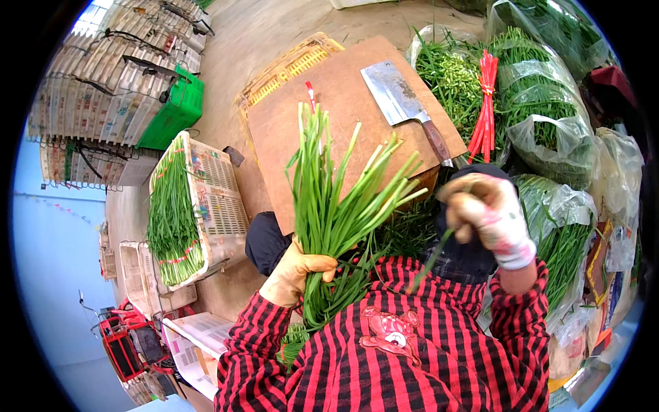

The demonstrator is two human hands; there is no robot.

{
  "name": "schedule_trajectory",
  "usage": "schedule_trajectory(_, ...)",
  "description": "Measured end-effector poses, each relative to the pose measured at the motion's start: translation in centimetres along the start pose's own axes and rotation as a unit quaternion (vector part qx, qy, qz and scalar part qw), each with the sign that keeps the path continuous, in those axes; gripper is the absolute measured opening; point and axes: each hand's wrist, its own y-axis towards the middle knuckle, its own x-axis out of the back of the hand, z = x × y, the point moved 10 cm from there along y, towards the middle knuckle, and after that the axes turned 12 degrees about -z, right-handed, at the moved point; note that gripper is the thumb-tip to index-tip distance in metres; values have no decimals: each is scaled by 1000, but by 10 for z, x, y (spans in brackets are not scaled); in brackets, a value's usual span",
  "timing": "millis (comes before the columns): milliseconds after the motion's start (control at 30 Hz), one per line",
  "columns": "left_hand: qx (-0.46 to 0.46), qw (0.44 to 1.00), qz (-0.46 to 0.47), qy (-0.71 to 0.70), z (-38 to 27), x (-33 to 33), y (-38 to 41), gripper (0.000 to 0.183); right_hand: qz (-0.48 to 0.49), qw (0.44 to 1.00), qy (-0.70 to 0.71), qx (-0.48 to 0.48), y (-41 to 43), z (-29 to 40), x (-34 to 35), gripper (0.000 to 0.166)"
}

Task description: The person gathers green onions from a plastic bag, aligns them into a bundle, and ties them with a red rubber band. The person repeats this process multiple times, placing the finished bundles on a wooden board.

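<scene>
My gloved left hand (298, 270) grips a bunch of long green garlic chives (329, 216). Their pale cut ends fan out over a brown board (340, 77), and the leafy ends hang against my checked shirt. My right hand (486, 216), in a stained white glove and blurred, pinches a single green stalk (432, 262) over my right knee. A cleaver (394, 92) with a wooden handle lies flat on the board's right side. A red tie strip (310, 95) rests on the board beyond the bunch.
Left stands a white plastic crate (221, 190) of tied chives. Stacked crates (118, 87) rise behind it. To the right are a bundle of red strips (484, 108), loose green trimmings (450, 77) and plastic bags of chives (545, 98). A yellow crate (288, 67) sits under the board.
</scene>
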Motion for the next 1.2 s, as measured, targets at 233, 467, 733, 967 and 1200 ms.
schedule_trajectory(233, 25, 998, 49, 18, 1, -25, -9, 41, -149, 983, 64, 89, 31, -9, 18, 22)
schedule_trajectory(467, 4, 991, 34, 128, 7, -36, -9, 34, 31, 916, -262, 302, -5, 79, -56, 61)
schedule_trajectory(733, -96, 946, 0, 308, 0, -43, -6, 35, 99, 953, -274, 84, 37, 31, -58, 30)
schedule_trajectory(967, 16, 991, 58, 117, 8, -36, -6, 38, -18, 929, 332, 161, 47, 50, 41, 34)
schedule_trajectory(1200, -9, 984, 23, 174, 6, -50, 2, 38, -88, 980, -105, 141, 33, -6, -27, 57)
